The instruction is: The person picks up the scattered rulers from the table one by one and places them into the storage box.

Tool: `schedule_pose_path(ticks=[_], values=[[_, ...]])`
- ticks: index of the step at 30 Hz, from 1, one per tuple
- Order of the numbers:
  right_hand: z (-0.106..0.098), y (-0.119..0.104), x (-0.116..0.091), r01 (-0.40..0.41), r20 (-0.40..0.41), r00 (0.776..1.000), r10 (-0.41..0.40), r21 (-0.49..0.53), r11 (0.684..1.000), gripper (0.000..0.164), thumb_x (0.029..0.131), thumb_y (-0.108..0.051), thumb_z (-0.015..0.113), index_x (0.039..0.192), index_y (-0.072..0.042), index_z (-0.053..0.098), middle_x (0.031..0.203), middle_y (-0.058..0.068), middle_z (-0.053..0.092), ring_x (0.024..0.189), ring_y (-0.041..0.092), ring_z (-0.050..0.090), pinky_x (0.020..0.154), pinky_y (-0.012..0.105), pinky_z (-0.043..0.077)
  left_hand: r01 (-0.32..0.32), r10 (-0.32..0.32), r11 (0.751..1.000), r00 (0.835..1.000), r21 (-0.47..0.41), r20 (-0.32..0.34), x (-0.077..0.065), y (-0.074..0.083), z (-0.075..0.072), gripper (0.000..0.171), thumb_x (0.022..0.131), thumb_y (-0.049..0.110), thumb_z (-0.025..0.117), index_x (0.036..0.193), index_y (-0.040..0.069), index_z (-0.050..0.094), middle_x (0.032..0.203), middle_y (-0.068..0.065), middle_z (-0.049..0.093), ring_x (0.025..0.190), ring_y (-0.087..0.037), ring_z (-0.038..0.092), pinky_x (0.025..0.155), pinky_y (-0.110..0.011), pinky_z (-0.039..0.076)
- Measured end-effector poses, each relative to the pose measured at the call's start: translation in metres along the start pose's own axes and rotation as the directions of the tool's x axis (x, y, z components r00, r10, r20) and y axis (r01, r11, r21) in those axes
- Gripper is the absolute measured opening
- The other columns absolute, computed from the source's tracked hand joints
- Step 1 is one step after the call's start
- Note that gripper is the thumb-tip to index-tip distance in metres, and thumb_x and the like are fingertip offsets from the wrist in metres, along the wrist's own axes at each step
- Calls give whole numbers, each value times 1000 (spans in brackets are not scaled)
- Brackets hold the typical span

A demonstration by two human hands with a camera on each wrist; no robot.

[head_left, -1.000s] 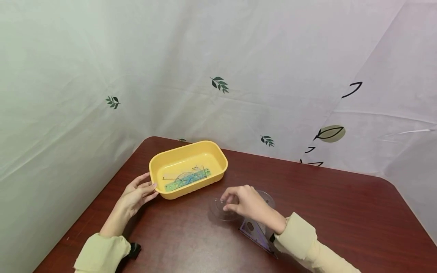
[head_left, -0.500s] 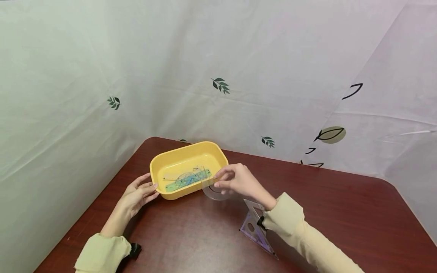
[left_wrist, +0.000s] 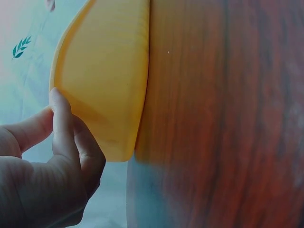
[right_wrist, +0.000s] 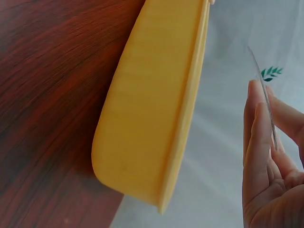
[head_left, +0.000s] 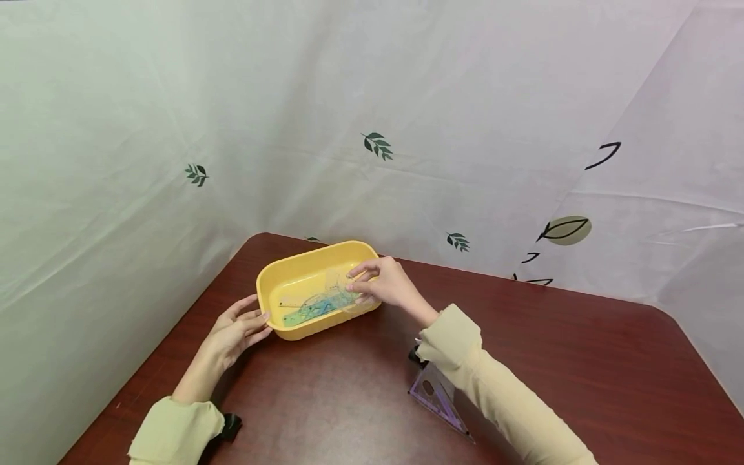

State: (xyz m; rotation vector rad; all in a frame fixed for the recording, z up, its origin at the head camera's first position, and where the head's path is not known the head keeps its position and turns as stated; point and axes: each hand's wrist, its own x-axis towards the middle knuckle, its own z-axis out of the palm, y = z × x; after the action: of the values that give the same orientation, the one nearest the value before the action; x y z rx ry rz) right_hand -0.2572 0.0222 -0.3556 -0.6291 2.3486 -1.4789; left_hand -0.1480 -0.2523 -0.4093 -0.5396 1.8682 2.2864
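At the left end of a yellow plastic basin [head_left: 308,259], my left hand [head_left: 232,332] pinches the rim between thumb and fingers, as the left wrist view also shows. Over the basin's right end, my right hand [head_left: 388,281] pinches a clear plastic protractor [right_wrist: 257,66] between thumb and fingertips. In the right wrist view that protractor appears edge-on, above the level of the rim. Inside the basin lie a green-blue ruler [head_left: 302,314] and other clear measuring pieces, partly covered by the held protractor in the head view.
A clear set square with purple edging [head_left: 437,403] lies on the dark red wooden table [head_left: 325,400], partly under the right sleeve [head_left: 500,394]. A pale curtain [head_left: 465,129] with leaf prints hangs behind the table's far edge.
My right hand has lifted the protractor off the table and carried it left and away from me, over the basin. The left hand stays at the rim.
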Motion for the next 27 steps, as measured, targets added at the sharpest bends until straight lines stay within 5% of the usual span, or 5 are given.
schedule_pose_path(ticks=[7, 18, 27], values=[[13, 9, 26, -41, -23, 999, 43, 50, 998, 25, 81, -15, 78, 103, -5, 74, 90, 17, 74, 71, 34, 71, 56, 32, 60, 0, 0, 1000, 1000, -3, 0, 0, 0, -1, 80, 93, 2, 60, 153, 6, 7, 97, 4, 54, 80, -5, 65, 74, -20, 59], [40, 20, 41, -43, -91, 994, 52, 95, 995, 24, 87, -9, 70, 109, -1, 71, 95, 21, 72, 71, 31, 72, 63, 39, 62, -20, 20, 1000, 1000, 1, 18, 1, -3, -1, 77, 93, 2, 59, 152, 5, 10, 98, 4, 54, 81, -4, 64, 76, -19, 58], [54, 26, 46, -1, -27, 1000, -2, -110, 994, 19, 93, -5, 62, 109, 1, 70, 101, 18, 72, 72, 26, 72, 59, 24, 59, -18, 18, 1000, 1000, 1, 14, 0, -2, -1, 78, 93, 2, 59, 152, 5, 9, 101, 3, 54, 82, -4, 64, 76, -19, 58]])
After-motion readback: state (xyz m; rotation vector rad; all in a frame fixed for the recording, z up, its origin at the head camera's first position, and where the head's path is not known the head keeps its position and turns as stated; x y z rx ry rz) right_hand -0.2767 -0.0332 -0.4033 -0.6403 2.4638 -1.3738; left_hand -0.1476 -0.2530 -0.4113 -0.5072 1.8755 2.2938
